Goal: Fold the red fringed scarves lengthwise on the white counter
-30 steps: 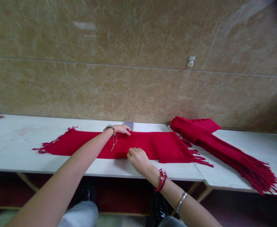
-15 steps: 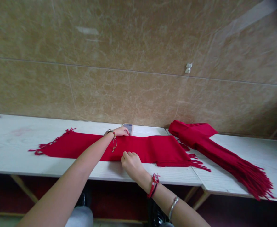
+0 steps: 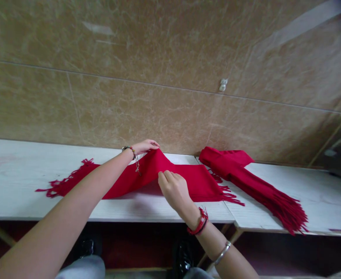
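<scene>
A red fringed scarf (image 3: 199, 182) lies lengthwise on the white table, its middle raised into a peak between my hands. My left hand (image 3: 146, 146) pinches the far edge at the top of that peak. Closed on the near edge is my right hand (image 3: 174, 190), with the cloth lifted off the table there. Both fringed ends of the scarf still rest on the tabletop. A second red scarf (image 3: 254, 186), folded into a narrow strip, lies to the right with its fringe toward the table's front edge.
The white table (image 3: 16, 170) runs along a brown marbled wall (image 3: 130, 104). A seam divides the tabletop near the second scarf. A small white figure (image 3: 223, 85) is fixed to the wall. Something dark (image 3: 339, 155) stands at the far right.
Both hands have raised the middle of the scarf, which lay flat before. The phone behind the scarf is now hidden. The view has shifted slightly.
</scene>
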`<state>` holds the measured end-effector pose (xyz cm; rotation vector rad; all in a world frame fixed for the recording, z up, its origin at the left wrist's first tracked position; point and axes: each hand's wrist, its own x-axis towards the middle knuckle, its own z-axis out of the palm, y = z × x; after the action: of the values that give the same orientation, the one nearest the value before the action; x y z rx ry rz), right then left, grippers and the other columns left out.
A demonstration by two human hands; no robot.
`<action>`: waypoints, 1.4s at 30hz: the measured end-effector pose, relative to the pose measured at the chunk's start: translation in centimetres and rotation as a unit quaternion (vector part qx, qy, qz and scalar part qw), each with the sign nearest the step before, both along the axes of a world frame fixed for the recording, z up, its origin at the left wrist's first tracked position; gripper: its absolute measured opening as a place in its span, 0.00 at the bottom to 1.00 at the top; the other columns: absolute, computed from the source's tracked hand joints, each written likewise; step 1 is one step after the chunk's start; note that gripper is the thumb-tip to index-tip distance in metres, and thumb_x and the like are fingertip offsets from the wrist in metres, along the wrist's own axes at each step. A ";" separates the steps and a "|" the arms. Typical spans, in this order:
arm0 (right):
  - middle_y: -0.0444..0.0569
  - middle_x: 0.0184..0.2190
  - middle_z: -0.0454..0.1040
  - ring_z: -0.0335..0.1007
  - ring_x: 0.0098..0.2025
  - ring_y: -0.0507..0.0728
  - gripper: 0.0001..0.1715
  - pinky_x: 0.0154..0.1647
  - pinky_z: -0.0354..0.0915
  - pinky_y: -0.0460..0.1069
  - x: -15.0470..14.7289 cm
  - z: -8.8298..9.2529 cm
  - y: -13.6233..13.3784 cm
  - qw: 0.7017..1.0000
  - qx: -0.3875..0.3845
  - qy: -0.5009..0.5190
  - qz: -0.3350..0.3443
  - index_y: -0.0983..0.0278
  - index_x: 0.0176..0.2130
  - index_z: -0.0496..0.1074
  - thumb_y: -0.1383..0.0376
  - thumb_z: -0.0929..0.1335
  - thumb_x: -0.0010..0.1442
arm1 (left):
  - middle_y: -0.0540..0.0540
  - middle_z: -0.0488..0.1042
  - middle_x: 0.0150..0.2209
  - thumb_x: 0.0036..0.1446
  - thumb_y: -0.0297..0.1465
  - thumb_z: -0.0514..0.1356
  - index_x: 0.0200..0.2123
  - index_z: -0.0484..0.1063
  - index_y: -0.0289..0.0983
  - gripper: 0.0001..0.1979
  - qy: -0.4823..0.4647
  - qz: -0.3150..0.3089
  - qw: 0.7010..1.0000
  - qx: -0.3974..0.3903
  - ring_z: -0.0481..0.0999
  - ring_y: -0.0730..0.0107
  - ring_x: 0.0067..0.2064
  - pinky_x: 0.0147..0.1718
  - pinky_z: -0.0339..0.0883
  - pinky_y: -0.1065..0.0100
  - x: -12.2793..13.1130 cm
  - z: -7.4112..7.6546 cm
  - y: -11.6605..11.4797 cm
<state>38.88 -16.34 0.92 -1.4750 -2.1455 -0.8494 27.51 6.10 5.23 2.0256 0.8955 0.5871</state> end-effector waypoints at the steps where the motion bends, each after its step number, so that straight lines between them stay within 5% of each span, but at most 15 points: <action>1: 0.47 0.25 0.68 0.63 0.27 0.52 0.12 0.27 0.54 0.46 1.0 0.5 -0.4 1.000 0.021 0.007 -0.015 0.65 0.31 0.68 0.73 0.58 0.61 | 0.47 0.71 0.33 0.46 0.36 0.61 0.39 0.70 0.33 0.17 -0.027 -0.010 0.999 -0.017 0.67 0.75 0.32 0.30 0.58 0.73 1.0 0.7 -0.2; 5: 0.47 0.26 0.69 0.62 0.27 0.51 0.13 0.27 0.55 0.45 5.9 1.7 -2.3 0.995 0.071 0.022 -0.062 0.66 0.38 0.70 0.74 0.58 0.60 | 0.48 0.71 0.33 0.44 0.32 0.63 0.36 0.71 0.34 0.13 -0.065 -0.034 0.996 -0.055 0.68 0.75 0.33 0.30 0.59 0.73 6.1 2.8 -1.0; 9: 0.47 0.26 0.70 0.64 0.26 0.50 0.18 0.26 0.55 0.44 11.0 1.8 -3.9 0.990 0.040 0.027 -0.134 0.64 0.45 0.70 0.73 0.58 0.60 | 0.48 0.73 0.34 0.46 0.30 0.61 0.36 0.72 0.35 0.11 -0.034 -0.047 0.998 -0.022 0.69 0.75 0.33 0.31 0.60 0.74 11.9 2.8 -1.9; 16: 0.50 0.33 0.74 0.71 0.31 0.53 0.23 0.26 0.58 0.44 16.9 0.7 -5.3 0.961 -0.200 0.009 -0.190 0.62 0.52 0.65 0.73 0.58 0.58 | 0.46 0.75 0.30 0.44 0.30 0.61 0.32 0.74 0.32 0.10 0.033 -0.084 0.995 0.042 0.71 0.71 0.31 0.31 0.63 0.73 21.0 -1.4 -2.0; 22: 0.51 0.33 0.76 0.74 0.35 0.56 0.23 0.29 0.62 0.45 17.6 -0.6 -5.0 0.936 -0.283 0.019 -0.206 0.61 0.50 0.65 0.75 0.57 0.57 | 0.46 0.77 0.31 0.45 0.26 0.59 0.30 0.75 0.31 0.08 0.095 -0.109 0.984 0.106 0.73 0.70 0.34 0.35 0.63 0.73 24.6 -5.8 -1.6; 29: 0.54 0.32 0.76 0.74 0.34 0.59 0.26 0.29 0.65 0.48 17.4 -0.8 -4.9 0.924 -0.293 0.019 -0.246 0.64 0.56 0.60 0.75 0.55 0.59 | 0.46 0.77 0.35 0.50 0.28 0.57 0.34 0.75 0.32 0.09 0.132 -0.126 0.964 0.193 0.73 0.69 0.37 0.38 0.63 0.73 25.0 -7.5 -2.2; 35: 0.57 0.34 0.76 0.75 0.36 0.60 0.27 0.32 0.66 0.49 16.9 -1.1 -4.7 0.901 -0.322 0.023 -0.291 0.66 0.58 0.57 0.75 0.55 0.60 | 0.40 0.73 0.41 0.57 0.34 0.53 0.42 0.72 0.33 0.14 0.135 -0.058 0.949 0.277 0.71 0.62 0.43 0.43 0.62 0.66 23.4 -7.2 -4.0; 38: 0.59 0.34 0.76 0.75 0.37 0.60 0.27 0.32 0.66 0.49 16.7 -0.7 -5.1 0.891 -0.332 0.026 -0.310 0.67 0.58 0.57 0.75 0.56 0.59 | 0.39 0.69 0.46 0.60 0.37 0.50 0.46 0.69 0.35 0.17 0.136 -0.035 0.939 0.313 0.69 0.61 0.46 0.45 0.61 0.64 20.5 -6.3 -4.5; 42: 0.60 0.33 0.76 0.75 0.35 0.61 0.23 0.29 0.67 0.49 15.2 0.6 -5.6 0.893 -0.309 0.004 -0.328 0.69 0.54 0.62 0.74 0.57 0.59 | 0.40 0.68 0.47 0.60 0.36 0.49 0.48 0.67 0.34 0.17 0.149 -0.065 0.914 0.372 0.68 0.65 0.48 0.48 0.59 0.67 13.1 -5.2 -4.4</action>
<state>54.08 -21.98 1.54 -2.6035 -2.0060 -0.3236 40.62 1.70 0.04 2.9038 0.7588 0.6088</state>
